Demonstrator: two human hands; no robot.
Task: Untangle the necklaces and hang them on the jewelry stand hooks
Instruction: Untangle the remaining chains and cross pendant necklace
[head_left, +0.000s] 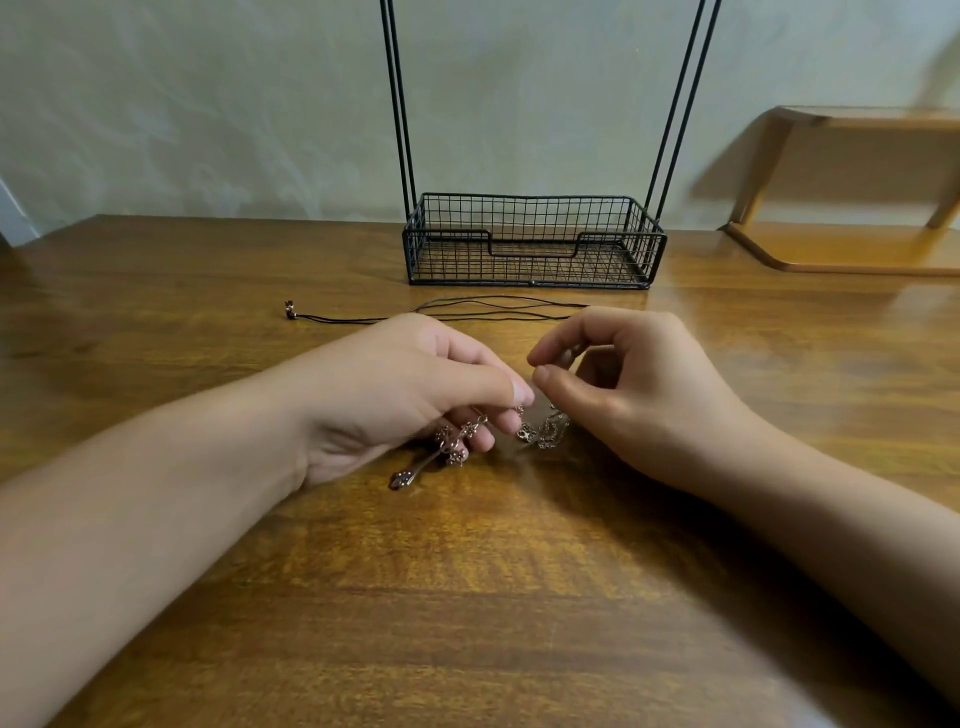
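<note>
Broad brown wooden table (519, 597) across the lower frame, bare wood open in the foreground for spreading chain. At upper centre, black wire jewelry stand (530, 244), hooks out of frame. Just below it, thin black cord necklace (467, 307), lying loose. Centre: left hand (395, 395) pinching the bronze cross-pendant chain necklace (452, 447); right hand (623, 384) curled, thumb and forefinger nearly closed above the chain clump. Best teased apart gently, no yanking.

Single head-worn wide-angle cam, looking fwd and down across the surface (467, 597) toward the wall; both forearms enter from the bottom edge, close to lens. No 2nd view.
</note>
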